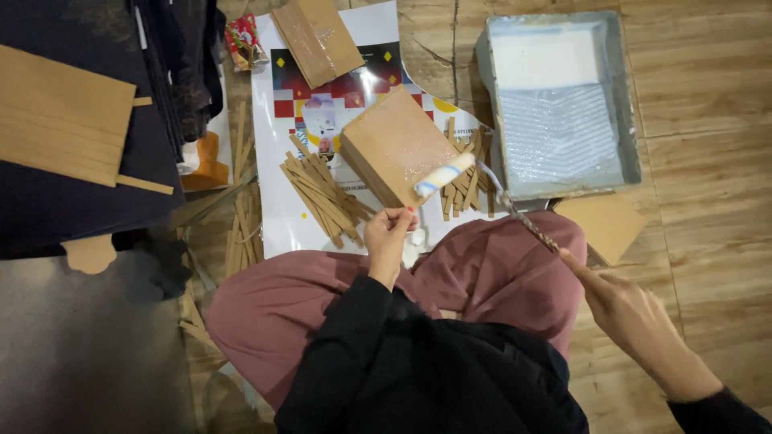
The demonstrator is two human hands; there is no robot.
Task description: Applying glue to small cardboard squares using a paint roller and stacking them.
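A grey paint tray (627, 96) is set on the floor (708, 161) beside a printed sheet (277, 209). On that sheet a brown board (394, 145) is pinched at its near edge by the left hand (388, 237). A small roller (444, 175) is laid on the board, its handle gripped in the right hand (635, 321) fingers.

Warm, dim indoor light, soft all over

Light is falling from above and slightly right: the paint tray (563, 104) at the floor's upper right edge shines brightest, with wet glare on its ribbed slope, and there's a speckled glint on the brown cardboard sheet (398, 145). The glossy poster (281, 213) is catching a pale sheen. Down the left side everything sinks into murky shadow, dark cloth nearly featureless. The right hand (635, 321) is smeared by motion blur; the left hand (390, 237) is a little sharper. Grain throughout, and floor lines bowing slightly toward the corners.
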